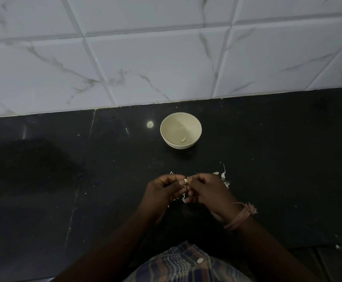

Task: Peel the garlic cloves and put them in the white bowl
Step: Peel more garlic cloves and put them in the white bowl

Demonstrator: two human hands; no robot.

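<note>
Left hand (164, 187) and right hand (206, 187) pinched one garlic clove (187, 180) together, white bowl (180, 130) beyond on black tabletop (278, 159)

Dim, bluish light; dark counter (267, 159) swallows detail, wide-angle bending at edges.

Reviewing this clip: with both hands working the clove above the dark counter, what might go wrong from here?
1. The garlic clove is small and pinched between the left hand and right hand; it may slip onto the black counter.
2. Loose peels lie beside the hands and could get carried into the white bowl.
3. The bowl sits well beyond the hands, so a tossed clove may miss.
</note>
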